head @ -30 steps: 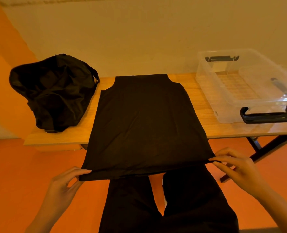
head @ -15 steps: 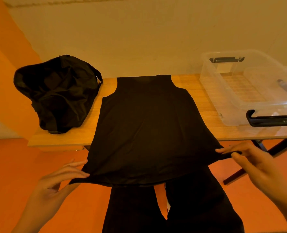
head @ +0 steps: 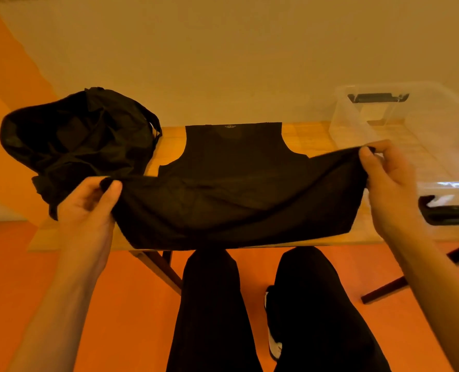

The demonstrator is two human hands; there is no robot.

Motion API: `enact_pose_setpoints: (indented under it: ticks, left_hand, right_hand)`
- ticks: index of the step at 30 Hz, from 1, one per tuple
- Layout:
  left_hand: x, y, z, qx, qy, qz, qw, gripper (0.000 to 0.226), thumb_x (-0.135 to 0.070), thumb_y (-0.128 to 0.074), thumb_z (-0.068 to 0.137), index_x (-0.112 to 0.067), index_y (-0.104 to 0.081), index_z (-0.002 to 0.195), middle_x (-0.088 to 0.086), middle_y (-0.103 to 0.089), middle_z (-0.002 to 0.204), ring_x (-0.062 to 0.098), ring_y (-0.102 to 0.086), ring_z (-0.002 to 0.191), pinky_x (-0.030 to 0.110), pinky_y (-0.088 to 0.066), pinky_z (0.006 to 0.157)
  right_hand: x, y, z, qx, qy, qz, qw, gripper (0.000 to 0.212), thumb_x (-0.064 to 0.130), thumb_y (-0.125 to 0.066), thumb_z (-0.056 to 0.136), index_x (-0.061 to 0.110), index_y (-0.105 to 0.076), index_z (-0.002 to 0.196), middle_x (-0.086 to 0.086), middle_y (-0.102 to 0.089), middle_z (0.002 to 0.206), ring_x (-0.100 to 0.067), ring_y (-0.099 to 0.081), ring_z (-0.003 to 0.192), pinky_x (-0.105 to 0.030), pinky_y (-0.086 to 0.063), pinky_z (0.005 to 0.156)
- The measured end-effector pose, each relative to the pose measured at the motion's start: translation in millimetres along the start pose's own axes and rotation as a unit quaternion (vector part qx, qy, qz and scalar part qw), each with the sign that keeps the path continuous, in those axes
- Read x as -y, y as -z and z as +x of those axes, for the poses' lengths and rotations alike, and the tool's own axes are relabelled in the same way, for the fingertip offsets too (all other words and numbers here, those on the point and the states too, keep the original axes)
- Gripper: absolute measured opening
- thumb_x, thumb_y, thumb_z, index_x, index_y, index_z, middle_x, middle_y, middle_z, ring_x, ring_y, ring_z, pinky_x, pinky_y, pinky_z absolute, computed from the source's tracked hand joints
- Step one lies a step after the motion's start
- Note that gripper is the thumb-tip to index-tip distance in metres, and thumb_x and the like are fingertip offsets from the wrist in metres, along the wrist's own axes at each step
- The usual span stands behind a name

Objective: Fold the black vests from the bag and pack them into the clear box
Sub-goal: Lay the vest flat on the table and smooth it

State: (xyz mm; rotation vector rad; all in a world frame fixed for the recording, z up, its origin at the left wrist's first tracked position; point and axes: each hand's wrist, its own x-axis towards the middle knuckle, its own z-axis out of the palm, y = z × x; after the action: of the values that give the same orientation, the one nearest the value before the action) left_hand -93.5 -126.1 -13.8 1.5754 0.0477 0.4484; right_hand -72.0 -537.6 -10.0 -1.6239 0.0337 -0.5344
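Vest (head: 233, 183) hem is pinched at its corners by left hand (head: 88, 208) and right hand (head: 386, 183), mid-fold; next, probably lay it toward the far collar.

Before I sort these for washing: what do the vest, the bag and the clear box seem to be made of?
Vest: thin, soft matte fabric, probably a knit; it sags and creases where lifted. Bag: limp black cloth, maybe nylon; crumpled and slumped. Clear box: rigid transparent plastic, glossy; glare on it, table slats visible through.
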Motion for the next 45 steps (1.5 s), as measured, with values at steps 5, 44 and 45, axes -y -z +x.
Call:
enact_pose_setpoints:
  ticks: [5,44,45]
  left_hand:
    - [39,-36,68,-0.059,0.039,0.141,0.988,0.012,-0.033,-0.062,0.102,-0.023,-0.069,0.099,0.012,-0.069,0.107,0.019,-0.069,0.099,0.050,-0.057,0.092]
    - [146,-120,203,-0.086,0.035,0.587,0.804,0.033,-0.030,-0.034,0.111,-0.005,-0.044,0.132,0.027,-0.067,0.109,0.049,-0.065,0.098,0.050,-0.041,0.067]
    - [146,-120,203,-0.087,0.033,0.587,0.804,0.034,-0.030,-0.034,0.112,-0.005,-0.044,0.132,0.027,-0.067,0.109,0.049,-0.065,0.098,0.050,-0.041,0.067]
  right_hand:
    - [-61,-47,65,-0.036,-0.081,-0.104,0.991,0.019,0.034,-0.052,0.105,0.019,-0.061,0.098,0.005,-0.061,0.077,-0.001,-0.058,0.065,-0.024,-0.045,0.057]
    - [-152,-88,186,-0.005,-0.072,-0.469,0.880,0.028,0.038,-0.051,0.104,0.013,-0.059,0.093,-0.011,-0.060,0.082,-0.026,-0.056,0.076,-0.037,-0.042,0.067]
    - [-151,-90,186,-0.009,-0.074,-0.473,0.878,0.027,0.038,-0.051,0.105,0.014,-0.058,0.093,-0.010,-0.059,0.082,-0.025,-0.055,0.076,-0.036,-0.040,0.067]
